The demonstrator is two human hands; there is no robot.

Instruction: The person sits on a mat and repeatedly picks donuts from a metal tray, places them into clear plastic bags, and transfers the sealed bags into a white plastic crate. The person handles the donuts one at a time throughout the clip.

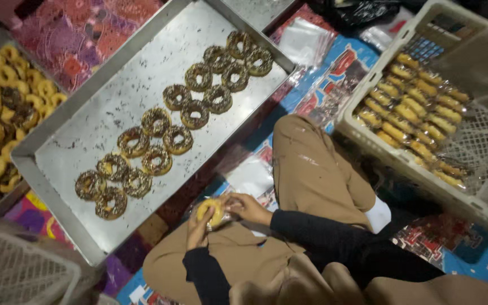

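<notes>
Both my hands hold a plain yellow donut (pixel 209 210) over my lap, in what looks like a clear plastic bag. My left hand (pixel 197 227) grips it from the near left side. My right hand (pixel 248 207) holds it from the right, fingers curled onto the wrapper. Both arms wear dark sleeves above my tan trousers (pixel 312 169). Just beyond my hands lies a large metal tray (pixel 86 130) with several chocolate-sprinkled donuts (pixel 177 139) in a double row.
A second tray (pixel 8 39) at the far left is piled with plain and chocolate donuts. A white plastic crate (pixel 368 141) on the right holds several wrapped donuts. Clear plastic bags (pixel 306 39) lie on the patterned mat. A mesh basket (pixel 12 271) stands at the bottom left.
</notes>
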